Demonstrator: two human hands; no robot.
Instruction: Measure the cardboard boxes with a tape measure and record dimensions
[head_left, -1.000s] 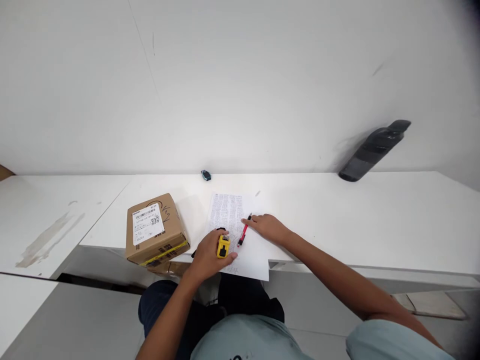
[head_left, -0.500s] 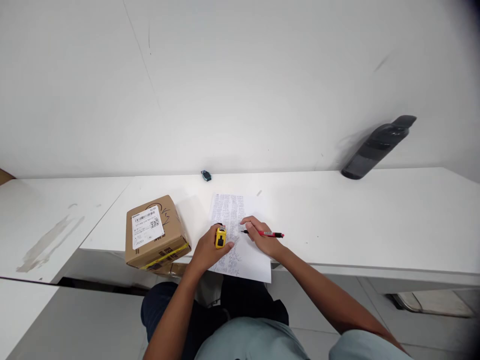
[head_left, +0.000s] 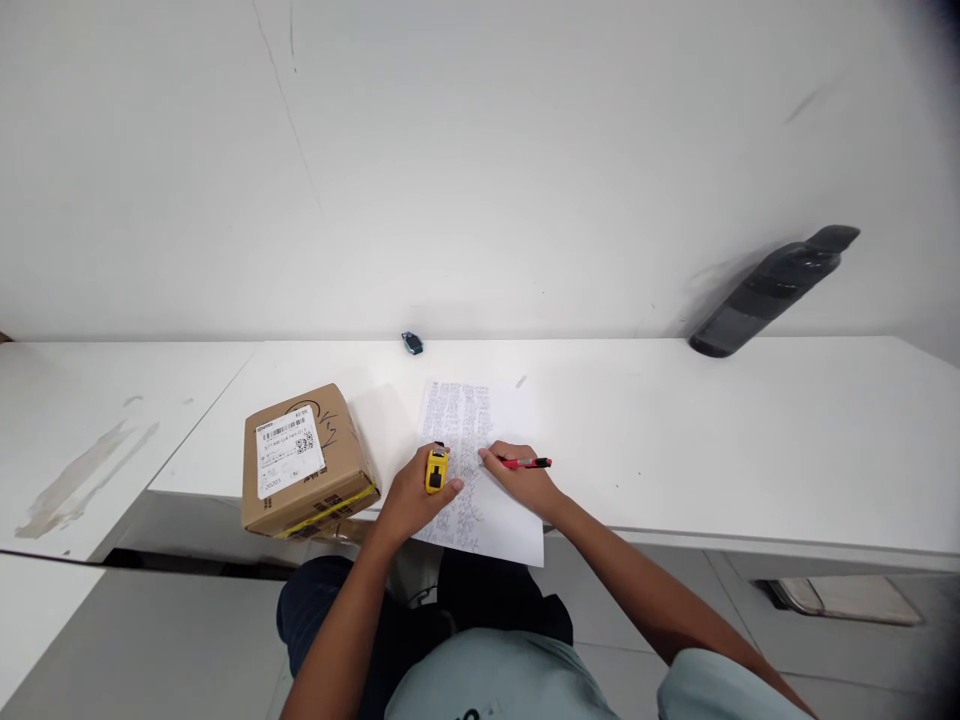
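A sheet of paper covered in columns of handwriting lies at the front of the white desk, its lower edge jutting past the desk. My left hand rests at its left side, closed on a yellow and black tape measure. Over the right part of the sheet, my right hand grips a red and black pen; the fingers hide its tip. Just left of the left hand sits a closed cardboard box with a white label and a yellow strap.
Behind the paper, a small dark key fob lies near the wall. A dark bottle stands at the back right, by the wall. The desk has its front edge just under my forearms.
The pen has swung in my right hand, its back end now further left and its tip tucked behind the fingers. My left hand keeps the tape measure. The view has shifted slightly.
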